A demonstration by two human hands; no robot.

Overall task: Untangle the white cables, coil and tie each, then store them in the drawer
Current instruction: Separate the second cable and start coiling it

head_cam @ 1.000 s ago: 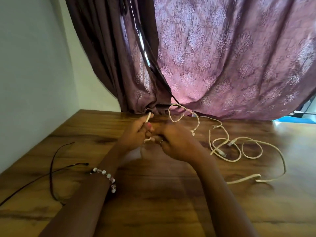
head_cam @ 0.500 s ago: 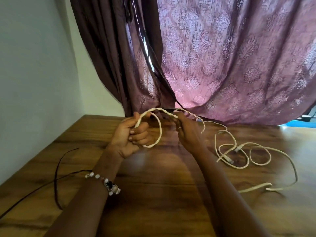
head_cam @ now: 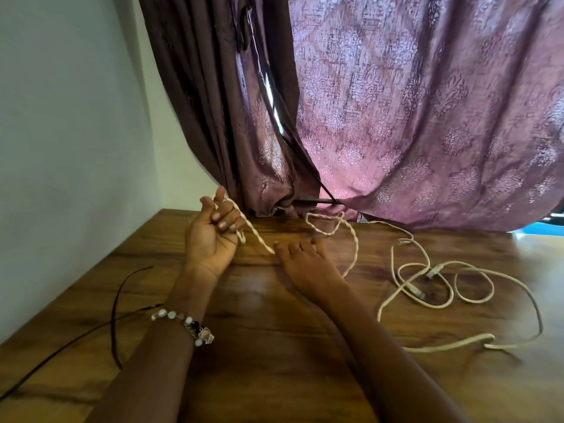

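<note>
My left hand (head_cam: pixel 213 233) is raised palm-up over the wooden table (head_cam: pixel 274 346), its fingers curled round a twisted pair of white cables (head_cam: pixel 256 236). That twisted strand slopes down to my right hand (head_cam: pixel 305 261), which lies low over the table with fingers spread and touches the strand's end by the thumb. Past my right hand the twisted strand (head_cam: pixel 354 239) loops near the curtain. A loose tangle of white cables with plugs (head_cam: pixel 427 279) sprawls on the table at the right.
A thin dark cord (head_cam: pixel 116 315) lies on the table at the left. A purple patterned curtain (head_cam: pixel 396 117) hangs along the back edge and brushes the tabletop. A pale wall (head_cam: pixel 61 148) borders the left side.
My hands have moved apart and lower. The small loop held between them is gone, and the twisted strand now runs straight from my left hand to my right hand, whose fingers have spread.
</note>
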